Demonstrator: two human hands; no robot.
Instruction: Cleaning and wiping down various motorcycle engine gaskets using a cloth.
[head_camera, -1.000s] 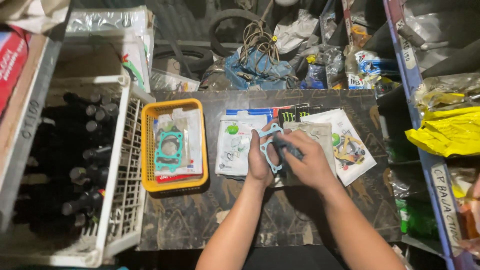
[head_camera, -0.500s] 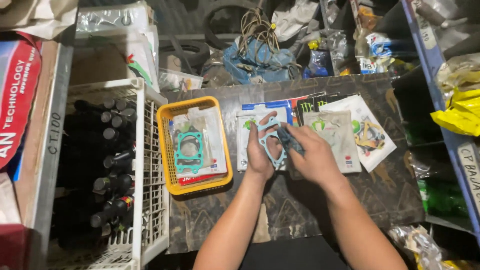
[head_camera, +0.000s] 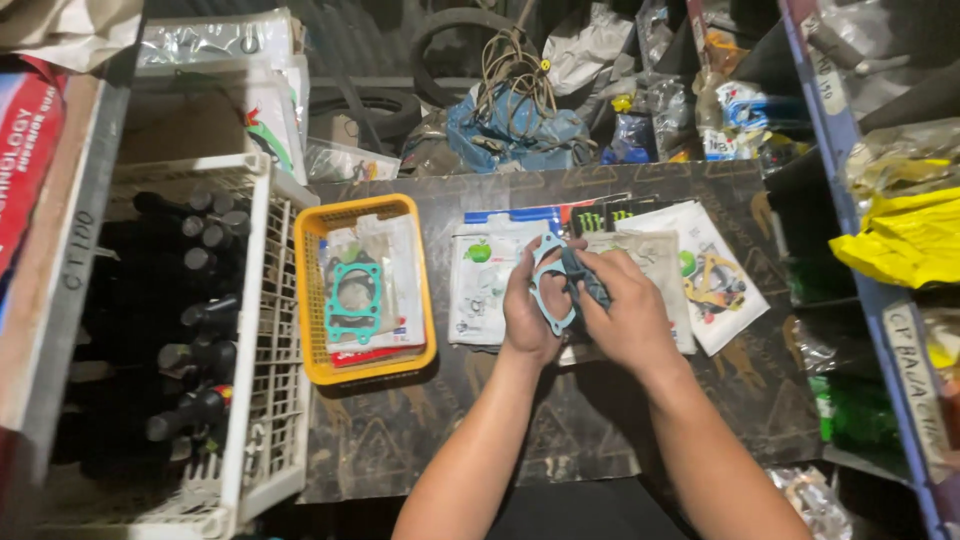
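Note:
My left hand (head_camera: 527, 312) and my right hand (head_camera: 622, 310) meet over the middle of a dark board (head_camera: 600, 420). Between them they hold a thin teal gasket (head_camera: 547, 283) with round holes, standing nearly upright. My right fingers also pinch a small dark piece (head_camera: 583, 278) against the gasket's right side. Under the hands lie several flat clear and white packets (head_camera: 478, 285).
A yellow basket (head_camera: 365, 290) left of the hands holds another teal gasket (head_camera: 353, 302) on packets. Further left a white crate (head_camera: 255, 400) is full of dark bottles. Cluttered bags and cables lie at the back, shelves with yellow bags (head_camera: 905, 240) on the right.
The view has shifted a little, so the hands and board sit slightly elsewhere in the picture. Both hands keep working the gasket; it is turned more upright now.

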